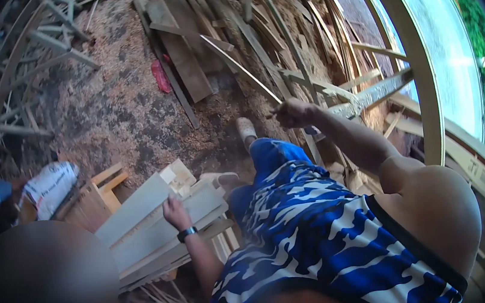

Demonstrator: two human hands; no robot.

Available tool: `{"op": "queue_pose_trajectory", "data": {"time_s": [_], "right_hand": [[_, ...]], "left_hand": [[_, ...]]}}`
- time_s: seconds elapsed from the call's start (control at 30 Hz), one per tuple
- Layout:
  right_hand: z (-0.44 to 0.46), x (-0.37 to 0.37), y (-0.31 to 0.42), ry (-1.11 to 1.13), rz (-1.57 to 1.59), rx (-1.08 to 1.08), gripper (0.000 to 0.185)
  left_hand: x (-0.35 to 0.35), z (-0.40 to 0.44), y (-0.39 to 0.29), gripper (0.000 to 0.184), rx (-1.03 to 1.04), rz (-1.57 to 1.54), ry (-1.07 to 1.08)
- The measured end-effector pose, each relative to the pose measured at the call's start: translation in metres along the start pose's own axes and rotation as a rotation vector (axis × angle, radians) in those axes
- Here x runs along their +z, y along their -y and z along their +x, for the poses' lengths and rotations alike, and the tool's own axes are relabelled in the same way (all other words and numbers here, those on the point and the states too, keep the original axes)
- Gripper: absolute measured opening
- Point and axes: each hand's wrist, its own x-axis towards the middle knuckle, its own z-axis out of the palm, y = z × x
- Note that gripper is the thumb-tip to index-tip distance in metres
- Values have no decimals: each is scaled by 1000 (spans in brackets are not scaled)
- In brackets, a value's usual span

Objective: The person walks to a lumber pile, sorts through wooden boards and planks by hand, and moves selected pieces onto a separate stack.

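Observation:
My right hand [295, 113] is stretched forward with its fingers curled. A thin pale strip [239, 67] runs from it toward the scrap wood, and its near end meets my fingers. My left hand [176, 214], with a dark watch [186, 234] on the wrist, is closed over a stack of pale planed boards [144, 239]. Whether those fingers pinch anything is too small to tell. Short wood blocks [178, 177] lie at the boards' far end, just beyond that hand.
Long planks [182, 56] and scrap lumber lean at the back right. Sawdust [122, 106] covers the floor, with a red scrap [160, 77] on it. A white printed sack [52, 186] and a blurred round shape [44, 285] are at left. A wooden post [423, 69] stands right.

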Motion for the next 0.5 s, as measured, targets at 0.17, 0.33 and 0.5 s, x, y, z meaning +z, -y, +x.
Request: {"op": "queue_pose_trajectory", "data": {"time_s": [0.17, 0.33, 0.5], "right_hand": [[-35, -22, 30, 324, 217, 8, 28], [-18, -28, 22, -648, -621, -311, 18], [-12, -26, 25, -675, -529, -223, 23]], "left_hand": [[75, 20, -64, 26, 202, 303, 297], [108, 51, -92, 25, 236, 410, 456], [142, 98, -100, 19, 151, 457, 638]]}}
